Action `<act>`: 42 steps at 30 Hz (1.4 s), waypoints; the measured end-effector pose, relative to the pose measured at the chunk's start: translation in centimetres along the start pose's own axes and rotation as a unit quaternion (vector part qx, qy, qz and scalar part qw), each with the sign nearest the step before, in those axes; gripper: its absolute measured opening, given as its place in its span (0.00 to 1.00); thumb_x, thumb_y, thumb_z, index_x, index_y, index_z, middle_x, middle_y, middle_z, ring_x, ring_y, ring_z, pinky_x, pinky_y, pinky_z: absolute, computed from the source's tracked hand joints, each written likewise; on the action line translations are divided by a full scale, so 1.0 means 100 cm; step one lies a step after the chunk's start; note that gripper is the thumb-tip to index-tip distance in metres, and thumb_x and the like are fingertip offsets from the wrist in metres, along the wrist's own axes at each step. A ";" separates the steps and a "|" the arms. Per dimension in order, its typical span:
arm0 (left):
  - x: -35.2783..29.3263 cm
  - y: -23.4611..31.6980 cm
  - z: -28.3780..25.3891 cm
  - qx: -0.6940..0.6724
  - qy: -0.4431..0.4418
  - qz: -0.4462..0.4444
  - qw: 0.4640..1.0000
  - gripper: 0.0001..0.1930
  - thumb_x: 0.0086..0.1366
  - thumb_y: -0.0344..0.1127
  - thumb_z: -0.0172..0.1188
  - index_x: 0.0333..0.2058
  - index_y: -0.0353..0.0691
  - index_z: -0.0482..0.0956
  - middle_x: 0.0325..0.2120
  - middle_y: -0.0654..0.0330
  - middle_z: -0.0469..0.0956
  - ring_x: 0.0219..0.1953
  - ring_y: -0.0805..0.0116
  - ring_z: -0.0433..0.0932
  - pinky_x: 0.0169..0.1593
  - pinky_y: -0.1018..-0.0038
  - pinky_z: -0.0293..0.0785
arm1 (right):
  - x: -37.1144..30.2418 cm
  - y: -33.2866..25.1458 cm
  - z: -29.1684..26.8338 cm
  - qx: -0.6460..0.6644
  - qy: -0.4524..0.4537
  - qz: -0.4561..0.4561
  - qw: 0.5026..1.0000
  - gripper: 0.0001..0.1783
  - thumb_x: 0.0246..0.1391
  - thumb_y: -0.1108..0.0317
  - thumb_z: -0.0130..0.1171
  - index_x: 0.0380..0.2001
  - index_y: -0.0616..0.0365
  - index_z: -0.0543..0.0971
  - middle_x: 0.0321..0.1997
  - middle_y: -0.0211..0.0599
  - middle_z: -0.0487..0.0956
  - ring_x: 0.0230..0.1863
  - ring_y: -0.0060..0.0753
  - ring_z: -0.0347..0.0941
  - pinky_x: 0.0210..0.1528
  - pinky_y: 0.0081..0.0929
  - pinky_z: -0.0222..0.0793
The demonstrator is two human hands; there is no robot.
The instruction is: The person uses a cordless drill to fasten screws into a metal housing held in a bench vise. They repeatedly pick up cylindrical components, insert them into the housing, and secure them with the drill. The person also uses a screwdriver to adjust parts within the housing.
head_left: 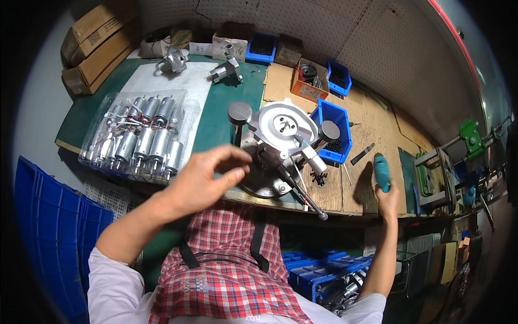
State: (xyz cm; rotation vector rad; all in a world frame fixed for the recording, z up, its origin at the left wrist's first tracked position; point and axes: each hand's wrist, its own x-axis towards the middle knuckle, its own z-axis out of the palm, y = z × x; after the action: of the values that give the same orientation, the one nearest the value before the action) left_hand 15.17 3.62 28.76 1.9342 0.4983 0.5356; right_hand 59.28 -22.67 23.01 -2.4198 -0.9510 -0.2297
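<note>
A silver metal housing (pixel 264 127) with a round opening lies on a clamping fixture (pixel 252 181), with dark round knobs (pixel 239 113) at its sides. My left hand (pixel 205 175) hovers at the fixture's left, fingers curved and apart, holding nothing. At the right of the bench, my right hand (pixel 387 198) is wrapped round a teal power screwdriver (pixel 381 171), apart from the housing. Small black screws (pixel 318 179) lie loose beside the fixture. A lever (pixel 307 198) sticks out from the fixture's front, and a thin wire ends in a white connector (pixel 306 208).
A clear plastic tray (pixel 89 144) of silver motors stands at left. Two metal castings (pixel 229 70) sit farther back. Blue bins (pixel 345 129) and an orange box (pixel 307 93) lie beyond the fixture. A black-handled tool (pixel 362 154) rests near the screwdriver. Blue crates (pixel 313 272) stand below the bench.
</note>
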 end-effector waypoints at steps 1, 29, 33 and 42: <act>0.006 0.006 -0.009 -0.015 0.033 0.033 0.999 0.13 0.66 0.30 0.57 0.49 0.34 0.75 0.44 0.55 0.80 0.48 0.68 0.79 0.55 0.70 0.73 | -0.001 -0.007 -0.015 0.099 0.013 0.004 0.995 0.17 0.51 0.71 0.65 0.45 0.61 0.78 0.35 0.42 0.82 0.36 0.40 0.79 0.40 0.39 0.74; 0.165 0.070 0.017 -0.027 0.086 0.257 0.962 0.27 0.51 0.47 0.75 0.44 0.36 0.76 0.34 0.54 0.81 0.38 0.64 0.82 0.46 0.68 0.78 | 0.067 -0.336 -0.139 -0.058 -0.197 -0.355 0.912 0.18 0.49 0.64 0.71 0.38 0.67 0.80 0.26 0.40 0.80 0.27 0.28 0.77 0.33 0.29 0.73; 0.166 0.063 0.023 -0.061 0.122 0.288 0.948 0.26 0.52 0.44 0.75 0.43 0.35 0.77 0.33 0.54 0.82 0.37 0.65 0.82 0.44 0.69 0.78 | 0.071 -0.345 -0.143 -0.135 -0.224 -0.307 0.915 0.25 0.46 0.60 0.73 0.44 0.64 0.79 0.32 0.39 0.81 0.34 0.28 0.78 0.44 0.30 0.75; 0.160 0.059 0.013 -0.143 0.106 0.258 0.950 0.23 0.52 0.40 0.75 0.41 0.33 0.77 0.30 0.57 0.82 0.31 0.71 0.80 0.39 0.72 0.79 | 0.065 -0.327 -0.097 -0.302 0.241 -0.506 0.771 0.41 0.33 0.59 0.80 0.50 0.60 0.72 0.41 0.44 0.81 0.43 0.45 0.80 0.46 0.36 0.77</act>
State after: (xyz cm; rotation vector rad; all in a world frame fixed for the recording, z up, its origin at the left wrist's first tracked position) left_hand 29.58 9.38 36.03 1.7244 0.0283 1.0979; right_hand 42.34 -3.95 46.86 -1.8238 -2.0280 -1.6615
